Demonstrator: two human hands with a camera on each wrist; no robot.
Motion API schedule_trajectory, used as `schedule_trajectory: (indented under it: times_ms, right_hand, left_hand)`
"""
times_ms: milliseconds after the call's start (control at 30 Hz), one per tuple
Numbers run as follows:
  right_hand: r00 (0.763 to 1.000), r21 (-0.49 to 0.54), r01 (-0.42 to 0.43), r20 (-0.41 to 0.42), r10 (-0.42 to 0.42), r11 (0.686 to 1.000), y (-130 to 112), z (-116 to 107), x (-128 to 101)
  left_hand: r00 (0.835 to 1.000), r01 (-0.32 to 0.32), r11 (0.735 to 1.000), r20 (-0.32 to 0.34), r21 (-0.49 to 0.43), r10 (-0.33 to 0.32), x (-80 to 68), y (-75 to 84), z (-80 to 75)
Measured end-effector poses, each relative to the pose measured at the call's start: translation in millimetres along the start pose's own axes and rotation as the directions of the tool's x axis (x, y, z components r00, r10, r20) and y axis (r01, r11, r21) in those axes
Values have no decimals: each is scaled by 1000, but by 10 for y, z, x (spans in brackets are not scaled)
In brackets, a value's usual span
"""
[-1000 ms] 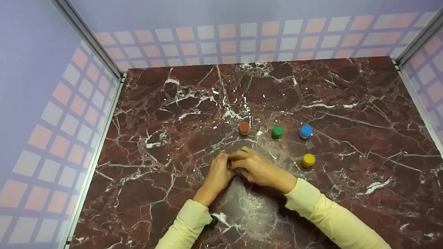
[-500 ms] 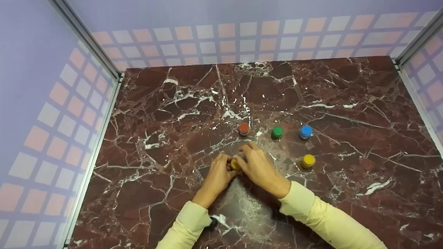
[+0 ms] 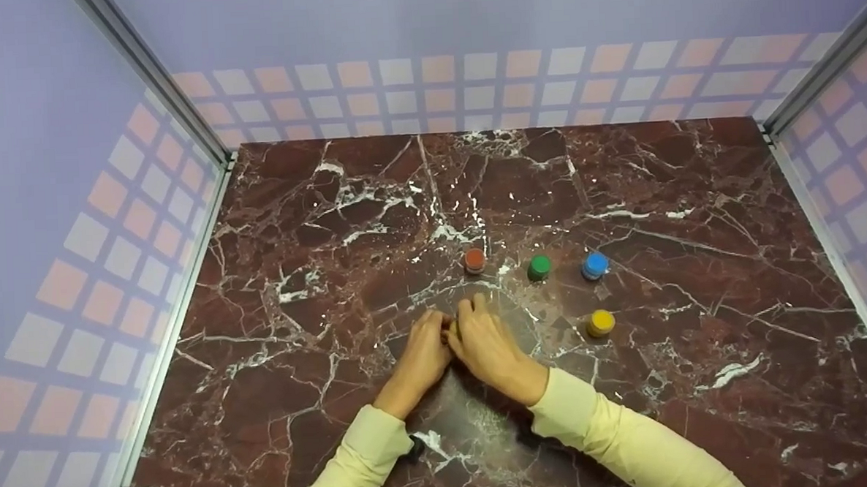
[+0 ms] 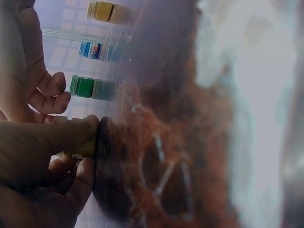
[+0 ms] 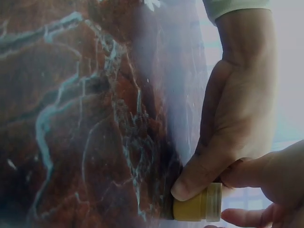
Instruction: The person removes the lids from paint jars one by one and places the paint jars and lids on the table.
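My left hand (image 3: 425, 344) and right hand (image 3: 486, 344) both pinch the small yellow-capped paint pot (image 5: 197, 207) between them — upright on the marble desk (image 3: 332, 277), near its front edge.

Three jars (image 3: 538, 267) in a row — hands (image 3: 456, 345) before them.

The left hand (image 4: 42, 161) pinches a small yellow jar (image 4: 81, 151) on the marble top (image 4: 180, 142), the green jar (image 4: 84, 87) beyond.
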State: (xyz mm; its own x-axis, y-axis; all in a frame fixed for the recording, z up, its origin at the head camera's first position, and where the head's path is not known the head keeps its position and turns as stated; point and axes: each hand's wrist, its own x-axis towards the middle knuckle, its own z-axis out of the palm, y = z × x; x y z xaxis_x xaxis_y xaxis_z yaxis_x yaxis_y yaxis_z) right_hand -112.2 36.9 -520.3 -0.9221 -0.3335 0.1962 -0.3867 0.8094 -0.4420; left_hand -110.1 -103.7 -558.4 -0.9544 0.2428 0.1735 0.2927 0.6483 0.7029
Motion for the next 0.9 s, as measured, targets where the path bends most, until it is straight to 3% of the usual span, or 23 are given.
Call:
schedule_trajectory:
  times_ms: [267,433,600,900]
  right_hand:
    - [991,-33,134,5,-133,990,35,-17,-27]
    - [974,-48,227,37,-225,973,84,-59,3]
    - [936,-45,344,97,-339,938,147,-100,44]
    - [839,7,521,179,-514,853,288,-165,92]
  left_hand:
    - [1000,-18,1000,-15,-10,17,-38,-6,9]
    - [999,-30,999,-17,18,30,-21,7,-1]
    - [1000,-23,999,-7,43,23,-10,27,-12]
    - [1000,-15,999,-22,46,16,-13,26,-5]
